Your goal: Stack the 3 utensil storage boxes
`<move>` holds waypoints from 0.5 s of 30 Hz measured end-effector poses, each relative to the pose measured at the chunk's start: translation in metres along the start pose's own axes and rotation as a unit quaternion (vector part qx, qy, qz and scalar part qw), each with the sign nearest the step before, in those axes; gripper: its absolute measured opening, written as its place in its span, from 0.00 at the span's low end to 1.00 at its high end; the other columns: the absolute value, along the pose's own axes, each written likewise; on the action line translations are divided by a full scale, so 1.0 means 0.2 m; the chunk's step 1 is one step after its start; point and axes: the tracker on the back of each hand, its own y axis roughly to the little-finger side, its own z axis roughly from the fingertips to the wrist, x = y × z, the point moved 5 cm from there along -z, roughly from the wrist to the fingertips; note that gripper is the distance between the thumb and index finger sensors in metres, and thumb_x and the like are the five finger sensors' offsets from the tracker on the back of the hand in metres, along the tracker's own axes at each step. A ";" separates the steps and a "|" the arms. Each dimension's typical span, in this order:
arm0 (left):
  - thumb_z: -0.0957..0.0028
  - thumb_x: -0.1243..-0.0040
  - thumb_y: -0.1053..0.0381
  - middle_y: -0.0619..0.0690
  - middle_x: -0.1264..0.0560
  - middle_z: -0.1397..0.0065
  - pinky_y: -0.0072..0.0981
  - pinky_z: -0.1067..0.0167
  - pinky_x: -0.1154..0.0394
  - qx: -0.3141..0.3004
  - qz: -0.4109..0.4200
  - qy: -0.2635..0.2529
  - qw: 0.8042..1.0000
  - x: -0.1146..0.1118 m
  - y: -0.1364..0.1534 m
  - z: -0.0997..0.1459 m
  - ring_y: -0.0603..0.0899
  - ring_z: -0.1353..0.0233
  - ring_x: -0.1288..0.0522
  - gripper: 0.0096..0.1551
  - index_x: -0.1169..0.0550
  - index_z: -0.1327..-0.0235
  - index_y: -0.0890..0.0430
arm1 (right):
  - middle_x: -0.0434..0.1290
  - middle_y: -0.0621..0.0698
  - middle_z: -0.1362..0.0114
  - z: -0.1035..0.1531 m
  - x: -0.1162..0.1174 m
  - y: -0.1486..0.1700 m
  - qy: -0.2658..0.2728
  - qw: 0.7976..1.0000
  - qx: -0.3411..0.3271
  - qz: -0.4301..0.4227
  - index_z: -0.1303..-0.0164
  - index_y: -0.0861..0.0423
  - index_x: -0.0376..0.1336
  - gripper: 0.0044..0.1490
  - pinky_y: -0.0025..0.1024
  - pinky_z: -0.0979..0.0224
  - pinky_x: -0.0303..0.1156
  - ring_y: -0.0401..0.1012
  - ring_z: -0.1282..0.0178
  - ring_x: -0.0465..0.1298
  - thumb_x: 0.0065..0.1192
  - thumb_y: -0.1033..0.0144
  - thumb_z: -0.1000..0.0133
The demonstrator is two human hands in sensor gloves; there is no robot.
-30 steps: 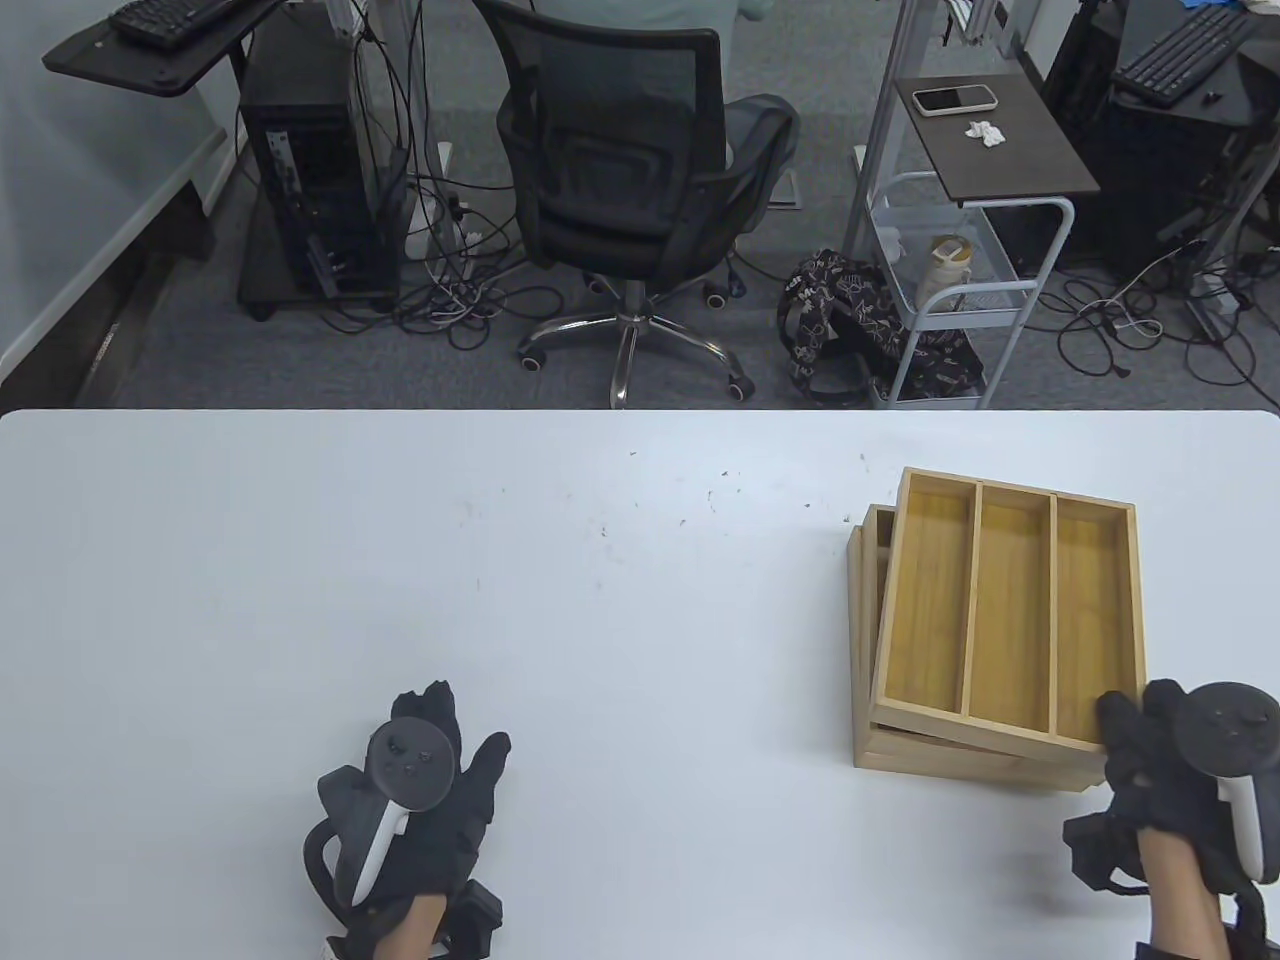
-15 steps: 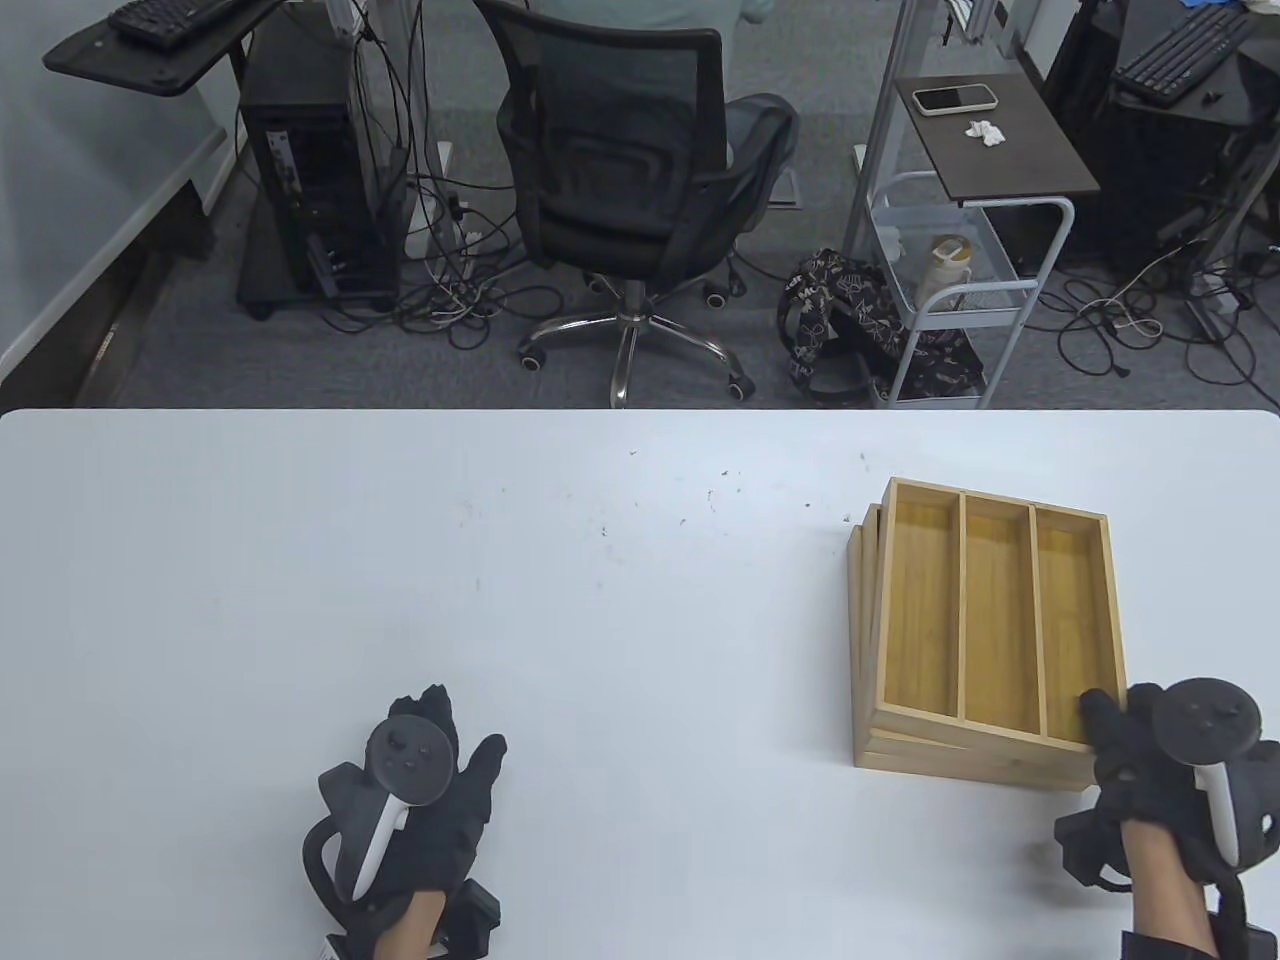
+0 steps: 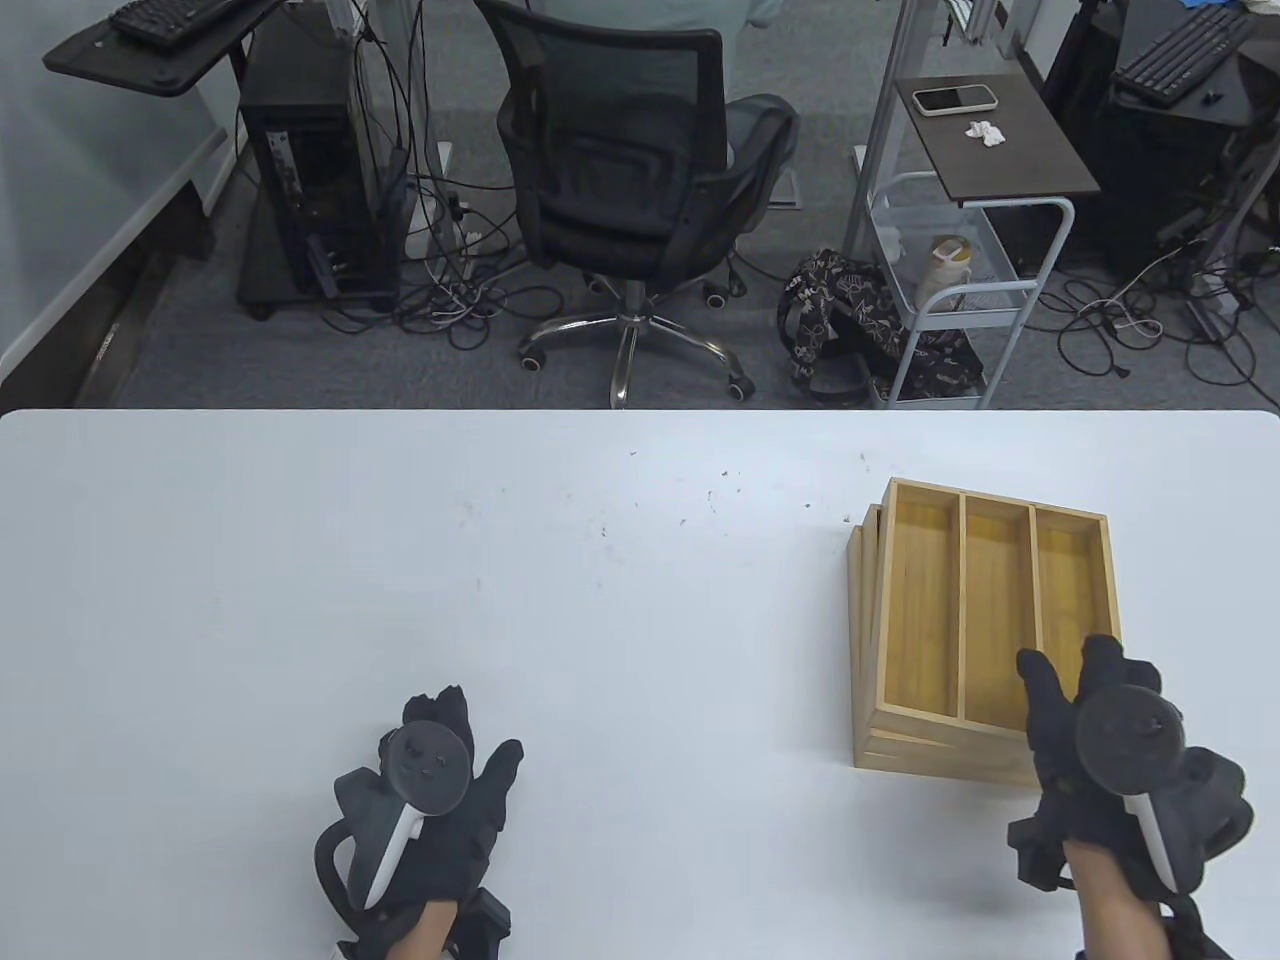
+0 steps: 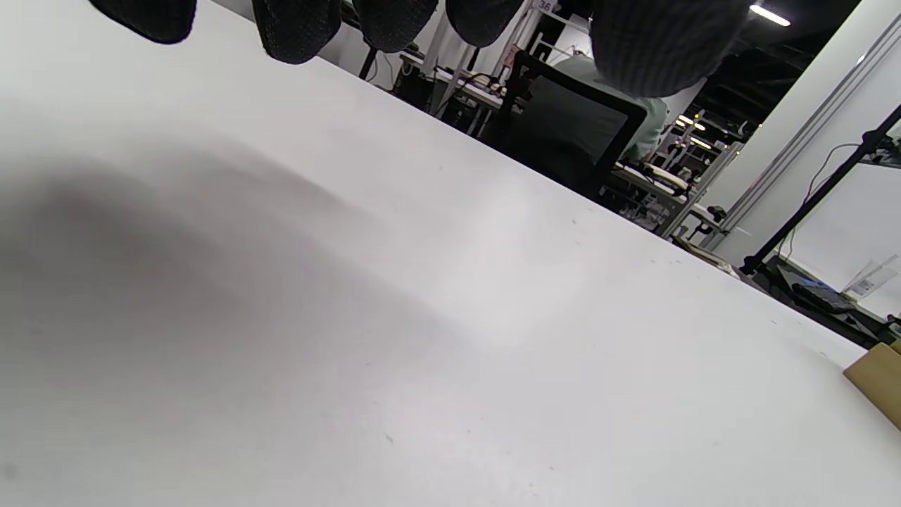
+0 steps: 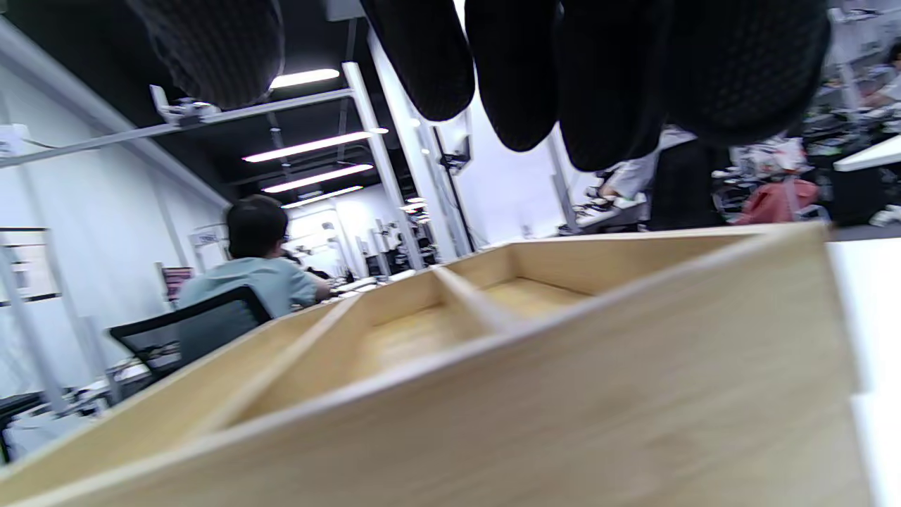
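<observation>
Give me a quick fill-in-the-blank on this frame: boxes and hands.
1. The top light wooden utensil box has ___ compartments.
2. The stack of wooden boxes sits on the white table's ___ side.
3. The ___ hand is over the top box's near corner.
4. The left hand holds ___.

Missing: three; right; right; nothing

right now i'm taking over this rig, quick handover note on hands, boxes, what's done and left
Left hand: flat on the white table, holding nothing.
Right hand: over the near right corner of the top three-compartment wooden utensil box, fingers spread above it; no grip visible.
Boxes: all three stacked at table right, the lower two wooden boxes showing along the left and near edges.
Done: stacking.
Left: square the edges up, withdraw the hand.
</observation>
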 end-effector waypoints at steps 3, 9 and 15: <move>0.44 0.52 0.23 0.46 0.51 0.06 0.70 0.20 0.42 -0.007 -0.004 -0.001 1.000 0.00 -0.02 0.01 0.63 0.07 0.45 0.49 0.50 0.12 0.36 | 0.63 0.71 0.19 0.06 0.01 -0.16 -0.004 0.999 -0.033 -0.023 0.21 0.57 0.58 0.45 0.69 0.36 0.71 0.67 0.30 0.70 0.54 0.35 0.39; 0.44 0.52 0.22 0.46 0.54 0.06 0.70 0.20 0.43 -0.016 -0.008 -0.002 1.000 -0.01 -0.04 0.02 0.64 0.07 0.49 0.49 0.51 0.12 0.36 | 0.50 0.75 0.13 0.22 0.10 -0.48 -0.028 0.993 -0.090 -0.065 0.16 0.56 0.52 0.50 0.79 0.31 0.60 0.72 0.21 0.56 0.52 0.33 0.39; 0.44 0.52 0.22 0.46 0.59 0.07 0.70 0.19 0.45 -0.032 -0.013 -0.013 0.999 0.00 -0.07 0.05 0.64 0.07 0.53 0.51 0.55 0.12 0.35 | 0.45 0.74 0.12 0.39 0.24 -0.69 -0.047 0.984 -0.144 -0.097 0.15 0.55 0.49 0.51 0.82 0.30 0.56 0.73 0.18 0.50 0.49 0.31 0.39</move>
